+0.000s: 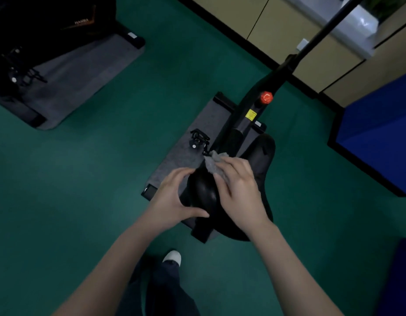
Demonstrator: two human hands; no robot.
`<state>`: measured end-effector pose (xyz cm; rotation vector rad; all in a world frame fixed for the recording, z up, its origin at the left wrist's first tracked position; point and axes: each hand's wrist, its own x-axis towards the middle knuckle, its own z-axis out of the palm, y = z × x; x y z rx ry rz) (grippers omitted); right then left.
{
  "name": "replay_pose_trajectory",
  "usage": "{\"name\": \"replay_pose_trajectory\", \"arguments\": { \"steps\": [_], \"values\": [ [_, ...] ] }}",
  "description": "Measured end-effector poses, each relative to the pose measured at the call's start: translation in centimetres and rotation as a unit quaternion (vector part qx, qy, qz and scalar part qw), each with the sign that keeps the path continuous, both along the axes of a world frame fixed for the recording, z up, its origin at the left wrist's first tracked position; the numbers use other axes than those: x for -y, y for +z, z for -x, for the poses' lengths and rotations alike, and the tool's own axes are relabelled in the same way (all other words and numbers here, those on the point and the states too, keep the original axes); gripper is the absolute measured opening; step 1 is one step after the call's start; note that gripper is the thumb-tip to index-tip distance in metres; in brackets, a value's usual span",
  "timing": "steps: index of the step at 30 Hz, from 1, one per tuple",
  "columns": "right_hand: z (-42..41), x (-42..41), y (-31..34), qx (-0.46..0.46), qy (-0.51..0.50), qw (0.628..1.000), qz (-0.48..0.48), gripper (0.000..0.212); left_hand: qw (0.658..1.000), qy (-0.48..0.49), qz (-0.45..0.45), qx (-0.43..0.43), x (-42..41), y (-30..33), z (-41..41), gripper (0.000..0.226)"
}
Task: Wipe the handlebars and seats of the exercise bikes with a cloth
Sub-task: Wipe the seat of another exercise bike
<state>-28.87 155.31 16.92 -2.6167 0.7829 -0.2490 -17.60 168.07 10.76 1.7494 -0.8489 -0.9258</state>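
While the seat (204,192) of the nearer exercise bike (245,124) is being wiped, the saddle is best kept steadied from the side and the cloth (214,164) drawn in overlapping strokes from the nose back to the wide rear, so that no strip is missed. The grey cloth is pressed onto the seat's nose under the curled fingers of the right hand (238,190), by which it is gripped. The seat's left edge is clasped by the left hand (174,199), thumb and fingers curved round it. The seat lies directly between the 2 hands.
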Motion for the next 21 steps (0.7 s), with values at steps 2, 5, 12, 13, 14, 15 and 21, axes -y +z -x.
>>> {"name": "replay_pose_trajectory", "arguments": {
  "steps": [2,5,12,13,14,15,21],
  "values": [
    [-1.4,1.0,0.0,-0.035,0.034,0.998,-0.030,0.025,1.000,-0.012,0.006,0.007,0.2,-0.2,-0.2,0.101],
    [-2.5,3.0,0.2,-0.095,0.101,0.989,-0.042,0.025,0.999,-0.035,-0.001,-0.004,0.7,-0.3,-0.8,0.099],
    [0.5,8.2,1.2,-0.066,0.077,0.987,0.124,0.018,0.996,-0.087,0.013,-0.023,2.3,-0.2,-1.8,0.077],
    [0.3,9.1,1.1,-0.056,0.054,0.989,0.127,0.019,0.996,-0.089,0.013,-0.024,2.5,-0.3,-1.9,0.072],
    [0.0,9.9,1.0,-0.044,0.020,0.992,0.116,0.020,0.996,-0.088,0.014,-0.025,2.7,-0.4,-1.9,0.068],
    [-0.4,10.5,1.0,-0.028,-0.022,0.995,0.093,0.021,0.996,-0.087,0.016,-0.027,3.0,-0.5,-2.0,0.065],
    [1.4,7.0,-0.3,0.059,-0.068,0.995,0.046,0.025,0.991,-0.132,0.005,-0.019,6.9,0.3,-2.5,0.052]
  ]
}}
